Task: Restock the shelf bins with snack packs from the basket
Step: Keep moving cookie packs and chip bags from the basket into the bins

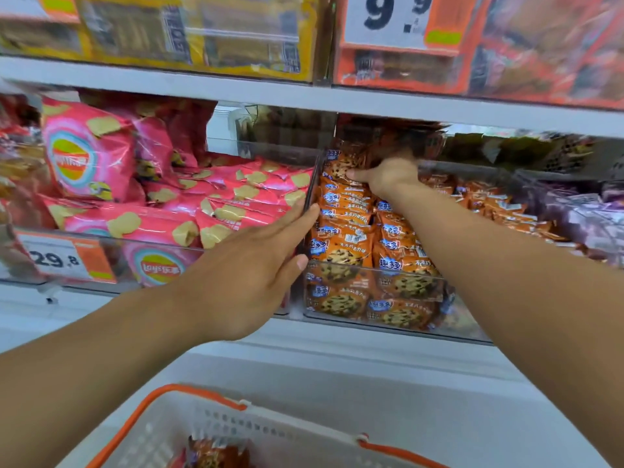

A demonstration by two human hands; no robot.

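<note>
Two bare hands are up at the middle shelf. Left hand [256, 261]: fingers straight and together, flat against the clear divider [312, 187] that separates the bin of pink chip bags [216, 211] from the clear bin [374, 327] of orange cookie packs [344, 238]; fingertips reach the divider's upper edge, thumb lies just beside the bin's front corner; it holds nothing. Right hand [388, 175]: reached deep over the cookie bin, at the back of the stack; fingers curled round an orange cookie pack [341, 168] at the top of the rear row, thumb on the pack's face. Exact finger placement behind the pack is hidden by the hand and blurred. Cookie packs fill the bin in stacked rows from front wall to back, printed faces forward. Further orange packs lie to the right of the right forearm, with purple packs [580, 217] beyond them. Basket [216, 420], white mesh with orange handles, sits at the bottom edge of the view, below both forearms, well apart from the shelf; one dark orange snack pack [216, 454] shows inside it. Price tag [59, 260] reading 29.8 is fixed on the front of the chip bin. Upper shelf holds yellow and orange packs, blurred, with a 9.9 tag [388, 18].
</note>
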